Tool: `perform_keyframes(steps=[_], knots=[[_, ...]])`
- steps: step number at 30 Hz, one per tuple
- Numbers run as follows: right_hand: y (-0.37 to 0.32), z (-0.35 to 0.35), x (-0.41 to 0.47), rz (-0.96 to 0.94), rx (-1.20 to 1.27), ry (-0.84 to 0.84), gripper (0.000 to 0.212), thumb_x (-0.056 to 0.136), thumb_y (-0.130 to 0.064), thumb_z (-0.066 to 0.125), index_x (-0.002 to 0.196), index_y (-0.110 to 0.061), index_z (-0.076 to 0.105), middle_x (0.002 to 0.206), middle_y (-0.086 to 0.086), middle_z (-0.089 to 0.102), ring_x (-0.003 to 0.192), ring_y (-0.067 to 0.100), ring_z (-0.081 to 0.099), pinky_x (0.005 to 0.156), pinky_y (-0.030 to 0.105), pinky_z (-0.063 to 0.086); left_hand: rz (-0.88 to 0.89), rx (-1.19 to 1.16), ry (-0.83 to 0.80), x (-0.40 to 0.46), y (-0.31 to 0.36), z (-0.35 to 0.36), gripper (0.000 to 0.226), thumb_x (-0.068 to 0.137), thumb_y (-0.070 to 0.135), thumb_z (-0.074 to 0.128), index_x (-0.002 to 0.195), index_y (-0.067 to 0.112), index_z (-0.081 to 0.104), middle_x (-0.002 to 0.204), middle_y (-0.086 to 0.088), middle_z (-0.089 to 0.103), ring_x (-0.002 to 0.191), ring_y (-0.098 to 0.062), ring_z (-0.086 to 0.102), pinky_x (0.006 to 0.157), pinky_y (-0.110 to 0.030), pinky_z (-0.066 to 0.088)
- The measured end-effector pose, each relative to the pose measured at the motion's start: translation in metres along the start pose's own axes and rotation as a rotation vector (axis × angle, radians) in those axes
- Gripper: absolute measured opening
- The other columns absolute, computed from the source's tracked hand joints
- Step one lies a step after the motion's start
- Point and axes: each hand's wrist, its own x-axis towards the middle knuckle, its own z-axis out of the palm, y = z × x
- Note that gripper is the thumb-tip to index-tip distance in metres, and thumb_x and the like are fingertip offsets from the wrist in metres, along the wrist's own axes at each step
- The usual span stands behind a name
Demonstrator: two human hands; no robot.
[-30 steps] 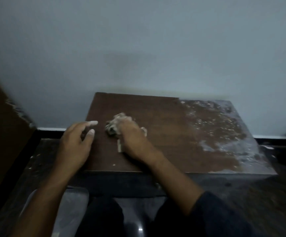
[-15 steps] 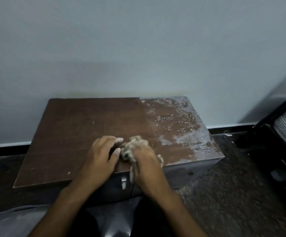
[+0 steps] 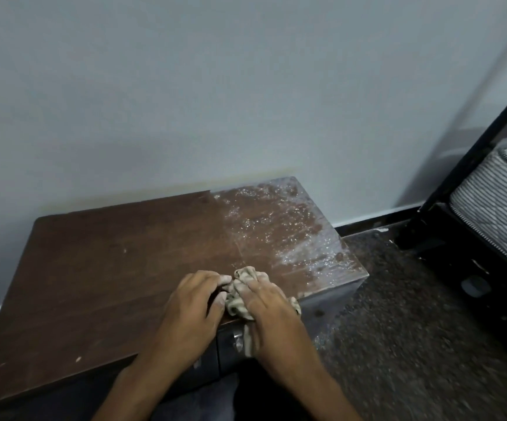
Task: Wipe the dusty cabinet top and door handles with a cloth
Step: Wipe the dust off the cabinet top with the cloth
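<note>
A: What has changed since half a second ago?

B: Little in the hands. The view has swung, so the low dark-brown wooden cabinet top (image 3: 118, 268) now sits lower in the picture and more of the striped grey mattress (image 3: 501, 208) shows at right. The crumpled beige cloth (image 3: 241, 296) remains at the cabinet top's front edge, right of the middle.

A: And the hands?

B: The right hand (image 3: 265, 302) lies palm down on the cloth, fingers bent over it and pressing it to the wood; a tail of cloth hangs over the front edge beside the small metal door handle (image 3: 237, 340). The left hand (image 3: 197, 302) rests just beside it, fingers loosely curved, fingertips touching the cloth's left side, gripping nothing that I can see.

A: Which step is this?

B: Wiping the top, I judge. The left and middle are clean; the right end, up to the back right corner, carries pale grey dust (image 3: 282, 232).

A: So next?

B: Probably push the cloth rightward and back into that dust, pressing evenly, without sweeping it onto the speckled dark floor (image 3: 413, 329). The handles look untouched.
</note>
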Motion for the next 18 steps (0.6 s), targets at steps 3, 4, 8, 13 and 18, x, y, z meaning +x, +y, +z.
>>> perform_keyframes(steps=[3,4,8,13,18], knots=[[0.039,-0.027,0.006,0.195,0.001,0.099,0.057,0.095,-0.012,0.052,0.146,-0.034,0.041,0.156,-0.019,0.025,0.147,0.003,0.015,0.123,0.026,0.005,0.055,0.013,-0.049,0.002,0.007,0.008,0.031,0.093,0.034,0.051,0.118,0.026,0.068,0.111,0.023,0.058,0.106,0.004,0.049,0.091,-0.009,0.035],[0.056,-0.033,0.014,0.26,-0.023,0.142,0.057,0.096,-0.011,0.054,0.147,-0.03,0.04,0.157,-0.015,0.026,0.148,0.006,0.017,0.123,0.026,0.006,0.068,0.015,-0.059,0.003,0.009,0.01,0.028,0.094,0.029,0.055,0.119,0.027,0.068,0.111,0.024,0.057,0.107,0.006,0.049,0.09,-0.009,0.035],[0.065,-0.031,0.029,0.399,-0.102,0.162,0.064,0.096,-0.012,0.051,0.154,-0.022,0.029,0.163,0.0,0.024,0.152,0.019,0.015,0.124,0.045,0.018,0.117,0.033,-0.071,0.012,0.019,0.021,0.028,0.095,0.029,0.058,0.123,0.03,0.065,0.114,0.026,0.054,0.11,0.006,0.047,0.092,-0.017,0.042],[0.063,-0.029,-0.001,0.279,-0.045,0.188,0.067,0.09,-0.005,0.06,0.151,-0.023,0.037,0.16,-0.005,0.026,0.151,0.016,0.015,0.125,0.042,0.018,0.185,0.06,-0.108,0.025,0.039,0.034,0.031,0.097,0.034,0.054,0.127,0.03,0.061,0.116,0.024,0.053,0.111,0.005,0.045,0.096,-0.02,0.044],[0.138,-0.063,0.04,0.455,-0.138,0.278,0.053,0.092,-0.006,0.055,0.144,-0.012,0.048,0.155,0.007,0.042,0.146,0.022,0.032,0.123,0.038,0.023,0.251,0.063,-0.13,0.034,0.051,0.043,0.034,0.097,0.031,0.052,0.13,0.025,0.059,0.12,0.019,0.054,0.115,0.002,0.046,0.099,-0.021,0.042]])
